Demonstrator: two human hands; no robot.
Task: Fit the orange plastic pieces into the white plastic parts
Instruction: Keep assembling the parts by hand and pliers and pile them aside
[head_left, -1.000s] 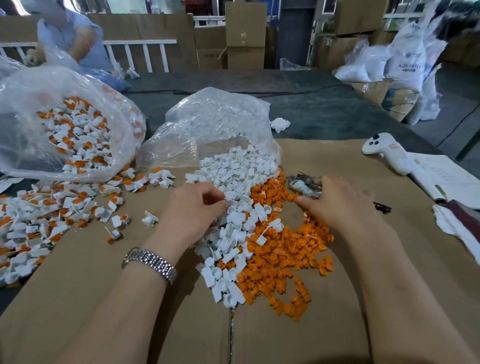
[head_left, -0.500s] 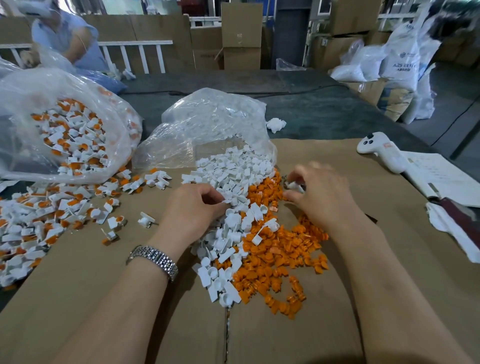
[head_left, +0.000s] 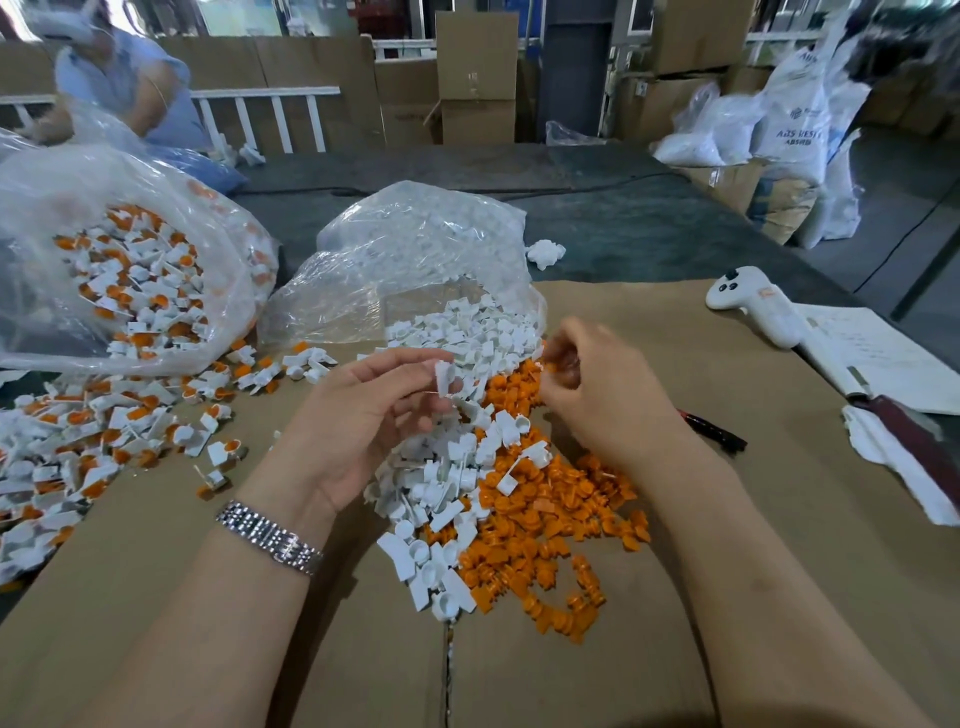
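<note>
— Hands first; what are they doing?
— Left hand (head_left: 363, 415) is raised palm-up over the flattened brown cardboard sheet (head_left: 571, 675); its thumb and fingertips pinch one small white plastic part (head_left: 444, 378), held upright; a silver metal watch (head_left: 270, 538) sits on that wrist.
— And the other?
— Right hand (head_left: 597, 395) hovers just beside it, fingers curled together; a speck of orange shows at the fingertips (head_left: 551, 367), but it is blurred, so I cannot tell whether it pinches an orange piece.
— Where is the stock?
— Heap of loose white plastic parts (head_left: 457, 467) spills from a clear plastic bag (head_left: 415, 260) below the hands; the pile of small orange plastic pieces (head_left: 545, 530) lies touching its right side; white parts already fitted with orange (head_left: 93, 431) lie scattered at the left, more of them inside a second clear bag (head_left: 130, 270).
— Anything else?
— White handheld controller (head_left: 753, 306) beside an open paper notebook (head_left: 878, 358) at the far right.
</note>
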